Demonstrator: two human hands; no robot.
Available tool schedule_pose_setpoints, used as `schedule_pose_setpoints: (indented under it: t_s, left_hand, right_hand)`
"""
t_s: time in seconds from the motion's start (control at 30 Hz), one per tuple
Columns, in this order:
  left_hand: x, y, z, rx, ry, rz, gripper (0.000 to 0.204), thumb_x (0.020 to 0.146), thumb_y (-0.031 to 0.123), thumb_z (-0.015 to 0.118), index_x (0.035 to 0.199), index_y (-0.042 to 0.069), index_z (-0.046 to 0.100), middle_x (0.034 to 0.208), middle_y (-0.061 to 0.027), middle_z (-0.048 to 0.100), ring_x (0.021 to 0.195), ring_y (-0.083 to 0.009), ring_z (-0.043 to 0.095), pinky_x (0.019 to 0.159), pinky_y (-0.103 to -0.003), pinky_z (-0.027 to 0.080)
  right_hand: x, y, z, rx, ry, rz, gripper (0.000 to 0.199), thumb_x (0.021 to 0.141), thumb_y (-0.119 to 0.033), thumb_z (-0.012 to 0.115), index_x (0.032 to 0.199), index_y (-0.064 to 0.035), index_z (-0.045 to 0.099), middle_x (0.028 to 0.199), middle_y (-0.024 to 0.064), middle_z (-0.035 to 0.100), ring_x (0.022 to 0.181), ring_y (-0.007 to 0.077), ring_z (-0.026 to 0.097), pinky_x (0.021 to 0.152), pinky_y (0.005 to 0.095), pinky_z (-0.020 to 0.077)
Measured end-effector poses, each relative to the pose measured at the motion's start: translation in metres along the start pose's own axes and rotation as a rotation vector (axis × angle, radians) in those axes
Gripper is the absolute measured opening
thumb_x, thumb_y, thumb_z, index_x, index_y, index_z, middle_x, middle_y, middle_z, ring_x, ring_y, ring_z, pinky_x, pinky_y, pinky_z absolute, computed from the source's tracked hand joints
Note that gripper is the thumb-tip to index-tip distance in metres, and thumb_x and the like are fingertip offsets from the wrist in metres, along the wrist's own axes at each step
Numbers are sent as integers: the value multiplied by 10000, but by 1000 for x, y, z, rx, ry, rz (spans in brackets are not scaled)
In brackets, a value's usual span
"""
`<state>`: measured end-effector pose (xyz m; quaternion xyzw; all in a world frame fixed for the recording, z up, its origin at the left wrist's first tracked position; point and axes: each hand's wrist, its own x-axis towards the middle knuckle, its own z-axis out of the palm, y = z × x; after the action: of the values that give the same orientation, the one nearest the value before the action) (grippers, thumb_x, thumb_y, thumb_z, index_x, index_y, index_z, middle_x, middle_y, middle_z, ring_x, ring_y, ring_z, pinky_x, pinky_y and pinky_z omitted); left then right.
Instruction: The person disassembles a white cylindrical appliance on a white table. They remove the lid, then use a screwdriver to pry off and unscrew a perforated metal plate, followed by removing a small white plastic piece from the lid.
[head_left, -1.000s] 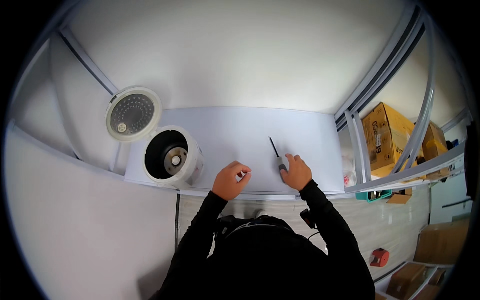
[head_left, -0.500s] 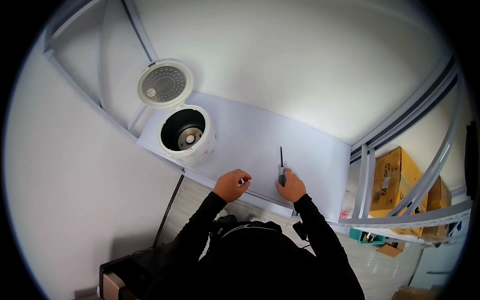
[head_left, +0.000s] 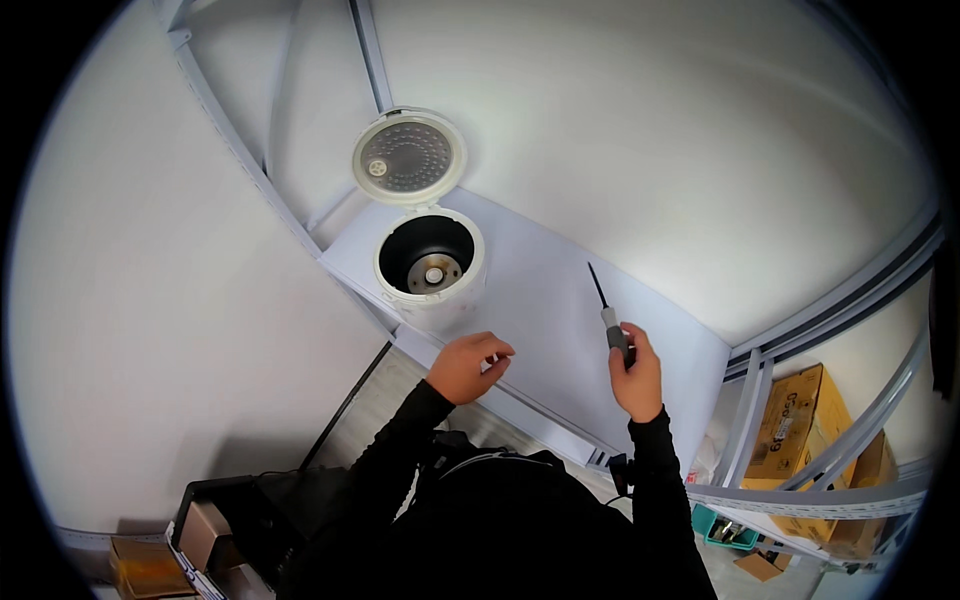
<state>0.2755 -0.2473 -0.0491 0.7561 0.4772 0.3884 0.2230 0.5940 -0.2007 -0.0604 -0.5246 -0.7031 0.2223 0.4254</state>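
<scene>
Head view: the right hand (head_left: 637, 380) grips a screwdriver (head_left: 610, 318) by its grey handle, the thin dark shaft pointing to 11 o'clock over the white table (head_left: 560, 300); the left hand (head_left: 466, 365), at 9 o'clock of it, is loosely curled and seems to pinch something too small to tell; the cooker (head_left: 430, 262), lid (head_left: 408, 157) up and pot removed, stands untouched at 10 o'clock; judging by that, work on it has not begun.

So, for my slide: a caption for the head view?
Right hand grips a screwdriver beside an open rice cooker on a white table.
</scene>
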Motion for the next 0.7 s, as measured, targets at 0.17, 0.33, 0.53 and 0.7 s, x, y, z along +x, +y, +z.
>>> schedule_pose_setpoints:
  t_s: [0.17,0.33,0.53,0.7]
  left_hand:
    - [4,-17,-65,-109,266,2,122,884,-1,729,998,41,712,889,-81,703,755,-213,680,684,-322,535]
    - [8,-67,-117,-139,405,-42,130,878,-26,724,993,31,710,869,-76,692,741,-149,646,697,-294,519]
    - [20,-138,-156,-121,404,-63,157,854,-13,732,995,52,714,897,-70,695,833,-217,657,777,-343,527]
    - [44,-171,-182,90,333,77,216,794,31,745,1000,90,720,1089,-87,683,1083,-334,616,927,-441,505]
  right_hand:
    - [32,-73,4,166,99,-181,305,956,26,622,1259,0,634,1190,159,693,1074,252,658,934,347,508]
    - [48,-114,41,601,204,-66,347,935,-25,760,1252,-2,621,1275,170,672,1184,257,650,1029,385,509]
    - [78,-163,116,469,161,-178,413,920,-56,802,1272,-12,591,1244,157,687,1155,245,660,1001,374,521]
    - [94,-193,180,279,164,-172,399,1005,-145,719,1309,-10,499,1167,159,720,951,213,703,856,329,548]
